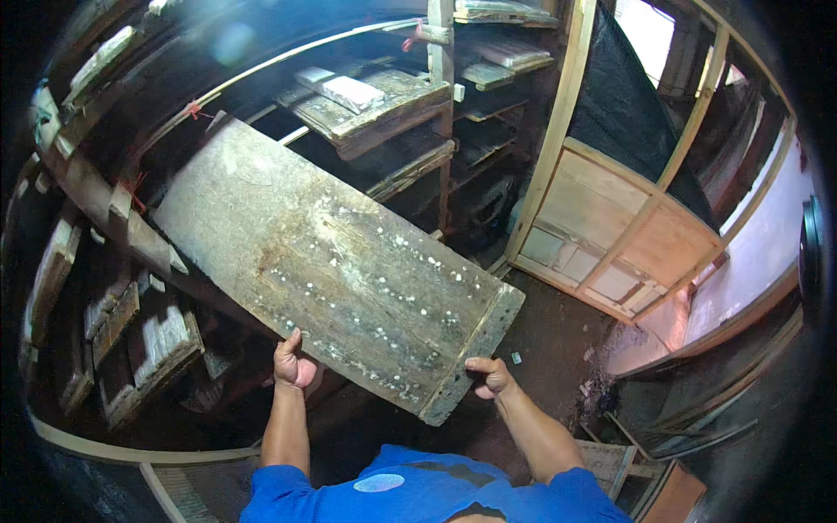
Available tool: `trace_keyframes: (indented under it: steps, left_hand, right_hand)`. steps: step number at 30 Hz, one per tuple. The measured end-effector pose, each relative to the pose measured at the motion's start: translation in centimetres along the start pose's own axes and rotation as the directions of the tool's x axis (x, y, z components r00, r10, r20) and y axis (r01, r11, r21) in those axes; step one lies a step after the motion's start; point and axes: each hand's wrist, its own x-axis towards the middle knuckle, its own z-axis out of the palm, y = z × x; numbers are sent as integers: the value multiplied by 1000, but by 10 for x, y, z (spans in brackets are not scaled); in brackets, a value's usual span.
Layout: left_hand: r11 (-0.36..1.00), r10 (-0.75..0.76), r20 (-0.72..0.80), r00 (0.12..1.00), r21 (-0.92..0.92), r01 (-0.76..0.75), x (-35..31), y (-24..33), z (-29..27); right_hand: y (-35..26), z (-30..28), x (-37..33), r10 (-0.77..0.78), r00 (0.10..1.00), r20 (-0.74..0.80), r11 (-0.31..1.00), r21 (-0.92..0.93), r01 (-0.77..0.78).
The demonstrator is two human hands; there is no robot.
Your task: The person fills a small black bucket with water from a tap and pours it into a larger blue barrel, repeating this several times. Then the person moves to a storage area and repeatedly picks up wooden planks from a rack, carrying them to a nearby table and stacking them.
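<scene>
A long, weathered grey-brown wooden board [349, 279] slants across the middle, from the upper left down to the lower right. Small white spots dot its surface, and a thick cross strip [475, 353] edges its near right end. My left hand [294, 362] is closed on the board's near long edge, thumb on top and fingers hidden underneath. At the strip, my right hand [490, 377] grips the end with its thumb on the upper face. The board's far end reaches in among the rack's rails, where I cannot tell whether it touches them.
Wooden racks stand ahead and at left, with shelf boards [375, 113] and red ties [193, 110]. A timber-framed door panel [619, 227] with dark mesh is at right, beside a pale sheet [741, 261]. Scrap wood [671, 488] lies at lower right on the dark floor [558, 331].
</scene>
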Motion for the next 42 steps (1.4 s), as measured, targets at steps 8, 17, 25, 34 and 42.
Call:
trace_keyframes:
  steps: [8,17,25,34,42]
  left_hand:
    - [992,-83,88,993,108,73,-29,-18,20]
    - [474,-705,-298,643,476,741,-101,-90,12]
    - [-299,-841,-457,288,837,458,-96,-167,62]
    - [-263,-965,-263,2,963,-66,-38,-244,6]
    - [-319,-913,-357,196,926,203,-2,-252,-87]
  right_hand:
    - [-20,-34,-40,-96,995,-25,995,-21,96]
    - [-40,-137,-207,-261,919,-296,965,-87,247]
    - [-31,-114,-362,-674,474,-567,729,-406,551]
    - [41,38,-363,-769,368,-522,461,-852,-247]
    - [152,-50,-332,-606,17,-796,585,-460,-668]
